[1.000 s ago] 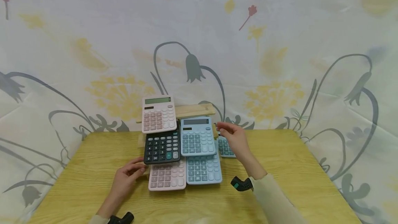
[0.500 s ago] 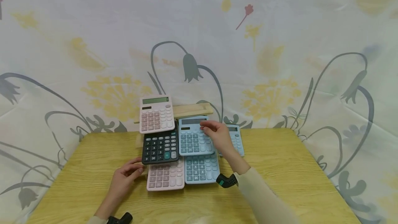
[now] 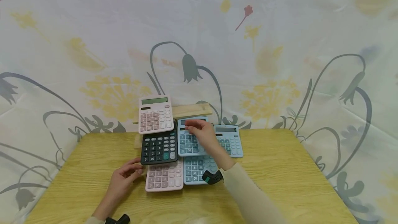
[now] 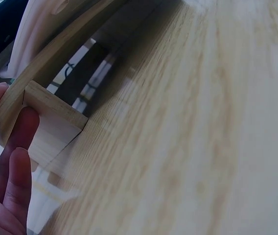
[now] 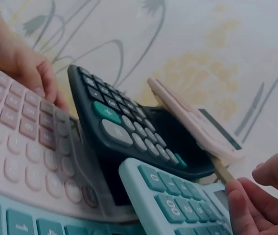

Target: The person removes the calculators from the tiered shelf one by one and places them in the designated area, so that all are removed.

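Note:
A wooden rack (image 4: pixel 56 110) carries calculators on its tiers. My left hand (image 3: pixel 122 179) holds the rack's lower left edge, thumb above the slat and fingers beneath in the left wrist view. Over the upper blue calculator (image 3: pixel 188 146) hovers my right hand (image 3: pixel 203 136), fingers loosely bent and nothing between thumb and fingertips. Left of it stand a black calculator (image 3: pixel 159 149) and, highest up, a pink calculator (image 3: pixel 155 113). Another pink calculator (image 3: pixel 164 179) and a second blue calculator (image 3: pixel 195 172) occupy the lowest tier. My right forearm partly covers the blue ones.
To the right, a third blue calculator (image 3: pixel 234 144) lies at the back of the wood-grain table (image 3: pixel 273 168). A bare slat (image 3: pixel 192 110) of the rack shows at the top. Behind the table hangs a flower-patterned cloth (image 3: pixel 264 61).
My right hand has travelled left, from beside the upper blue calculator to over it, uncovering the blue calculator on the table. The left hand keeps its hold on the rack.

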A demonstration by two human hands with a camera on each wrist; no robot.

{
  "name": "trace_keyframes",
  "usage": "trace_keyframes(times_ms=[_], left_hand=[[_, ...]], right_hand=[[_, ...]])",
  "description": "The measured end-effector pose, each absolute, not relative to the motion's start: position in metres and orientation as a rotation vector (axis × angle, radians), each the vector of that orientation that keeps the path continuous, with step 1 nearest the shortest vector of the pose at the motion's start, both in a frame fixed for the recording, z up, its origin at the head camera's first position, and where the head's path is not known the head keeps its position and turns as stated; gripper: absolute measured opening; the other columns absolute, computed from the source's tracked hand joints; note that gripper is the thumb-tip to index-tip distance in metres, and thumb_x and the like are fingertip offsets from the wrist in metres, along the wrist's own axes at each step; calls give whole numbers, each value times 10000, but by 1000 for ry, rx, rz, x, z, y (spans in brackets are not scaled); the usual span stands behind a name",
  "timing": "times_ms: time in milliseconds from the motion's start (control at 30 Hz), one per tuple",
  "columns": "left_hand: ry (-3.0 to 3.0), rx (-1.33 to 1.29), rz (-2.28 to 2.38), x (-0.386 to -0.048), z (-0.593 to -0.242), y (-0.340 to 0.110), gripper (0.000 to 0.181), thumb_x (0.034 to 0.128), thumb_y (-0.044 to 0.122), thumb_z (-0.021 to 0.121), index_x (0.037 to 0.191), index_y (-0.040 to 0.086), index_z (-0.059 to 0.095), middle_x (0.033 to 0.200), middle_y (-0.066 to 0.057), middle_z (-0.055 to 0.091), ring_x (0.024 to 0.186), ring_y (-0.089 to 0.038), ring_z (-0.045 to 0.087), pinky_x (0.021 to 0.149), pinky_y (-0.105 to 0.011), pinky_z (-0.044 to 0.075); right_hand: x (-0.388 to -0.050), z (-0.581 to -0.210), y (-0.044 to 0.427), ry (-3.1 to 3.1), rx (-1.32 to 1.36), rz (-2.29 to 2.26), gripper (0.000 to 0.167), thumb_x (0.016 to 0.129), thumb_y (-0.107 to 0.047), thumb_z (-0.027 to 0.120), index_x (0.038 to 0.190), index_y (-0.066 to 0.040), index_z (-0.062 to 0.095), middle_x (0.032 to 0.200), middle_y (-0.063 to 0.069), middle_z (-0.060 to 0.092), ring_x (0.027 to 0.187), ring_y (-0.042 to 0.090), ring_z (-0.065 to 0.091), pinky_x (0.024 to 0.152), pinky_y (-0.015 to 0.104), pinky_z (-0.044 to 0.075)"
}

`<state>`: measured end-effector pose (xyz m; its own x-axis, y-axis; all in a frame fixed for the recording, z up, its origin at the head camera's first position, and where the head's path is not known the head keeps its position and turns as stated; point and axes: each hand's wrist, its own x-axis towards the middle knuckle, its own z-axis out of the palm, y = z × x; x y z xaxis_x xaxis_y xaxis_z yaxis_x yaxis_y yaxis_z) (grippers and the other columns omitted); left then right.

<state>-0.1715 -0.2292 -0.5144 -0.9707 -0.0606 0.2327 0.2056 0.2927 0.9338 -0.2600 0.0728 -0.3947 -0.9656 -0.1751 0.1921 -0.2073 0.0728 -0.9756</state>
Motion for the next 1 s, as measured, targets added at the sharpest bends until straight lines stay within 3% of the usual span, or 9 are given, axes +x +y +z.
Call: trace_keyframes(times_ms=[133, 400, 567, 800, 1000], left_hand=[[-2335, -140, -1726, -171, -512, -229, 114, 917, 68, 716, 980, -25, 737, 1263, -17, 621, 1125, 97, 509, 820, -153, 506], [-2294, -174, -1726, -169, -509, -229, 116, 904, 48, 727, 980, -38, 740, 1200, 119, 618, 1097, 84, 538, 783, -164, 518], [-2293, -174, -1723, -169, -509, -228, 103, 900, 38, 727, 973, -33, 742, 1212, 91, 625, 1088, 84, 539, 779, -171, 520], [-2321, -134, -1730, -170, -513, -228, 108, 905, 59, 726, 975, -21, 742, 1185, 160, 618, 1093, 80, 539, 788, -175, 518], [-2320, -129, -1721, -169, -510, -226, 120, 907, 71, 729, 978, -24, 744, 1216, 67, 633, 1089, 83, 538, 769, -178, 516]], right_hand=[[-261, -393, 64, -2279, 394, 2134, 259, 974, -41, 617, 1221, 14, 669, 1148, 140, 694, 1038, 225, 675, 863, 324, 558], [-262, -388, 49, -2321, 392, 2173, 273, 975, -59, 624, 1243, -34, 671, 1158, 88, 689, 1071, 204, 653, 901, 333, 544], [-263, -386, 39, -2357, 399, 2116, 252, 959, -59, 639, 1204, -66, 699, 1144, 54, 690, 1063, 182, 633, 902, 322, 544], [-264, -387, 31, -2342, 422, 2146, 282, 965, -45, 618, 1239, -65, 681, 1153, 70, 684, 1064, 184, 621, 923, 332, 533], [-266, -390, 27, -2307, 378, 2185, 306, 975, -52, 612, 1272, -93, 673, 1201, 73, 665, 1095, 188, 621, 926, 313, 533]])
